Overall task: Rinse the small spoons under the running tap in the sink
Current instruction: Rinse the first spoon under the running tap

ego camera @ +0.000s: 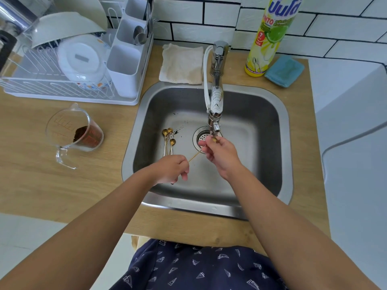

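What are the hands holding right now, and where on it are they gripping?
One small gold spoon. The left hand pinches the end of its handle; the right hand holds it near the bowl, right under the tap.

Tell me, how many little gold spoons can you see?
4: one gold spoon held between both hands under the tap, and three lying bunched on the sink floor, left of the drain. More may hide in that bunch.
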Motion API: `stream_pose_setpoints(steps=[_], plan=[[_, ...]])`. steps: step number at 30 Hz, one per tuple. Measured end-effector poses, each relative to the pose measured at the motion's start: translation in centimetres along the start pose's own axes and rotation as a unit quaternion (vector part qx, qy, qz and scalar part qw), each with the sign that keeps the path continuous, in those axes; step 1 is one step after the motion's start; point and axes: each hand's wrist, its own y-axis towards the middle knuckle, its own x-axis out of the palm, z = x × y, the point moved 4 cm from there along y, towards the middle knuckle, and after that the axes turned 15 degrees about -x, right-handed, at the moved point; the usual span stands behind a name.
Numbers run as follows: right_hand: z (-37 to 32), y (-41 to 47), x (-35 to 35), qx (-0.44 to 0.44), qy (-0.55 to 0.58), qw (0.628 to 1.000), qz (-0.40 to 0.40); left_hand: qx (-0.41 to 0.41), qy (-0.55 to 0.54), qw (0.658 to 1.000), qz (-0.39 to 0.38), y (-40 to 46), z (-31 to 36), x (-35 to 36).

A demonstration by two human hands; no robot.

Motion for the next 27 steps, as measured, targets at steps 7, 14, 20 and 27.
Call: stream_pose_setpoints(steps=[7, 14, 20, 27], plan=[[-0.2, -0.8, 0.9, 0.021, 0.098, 0.995, -0.027, 0.014, 0.143, 0.987, 0.077, 0.2, -0.9, -0.6], [-0.7, -0.9, 0.2, -0.018, 0.102, 0.993, -0.052, -0.025, -0.029, 0.999, 0.003, 0.6, -1.6, 0.7], [-0.9, -0.3, 0.0, -0.074, -0.002, 0.997, -0.01, 0.014, -0.123, 0.992, -0.027, 0.2, -0.6, 1.0], [-0.7, -0.2, -0.1, -0.083, -0.065, 0.994, -0.01, 0.006, -0.155, 0.987, -0.044, 0.4, -0.6, 0.9]])
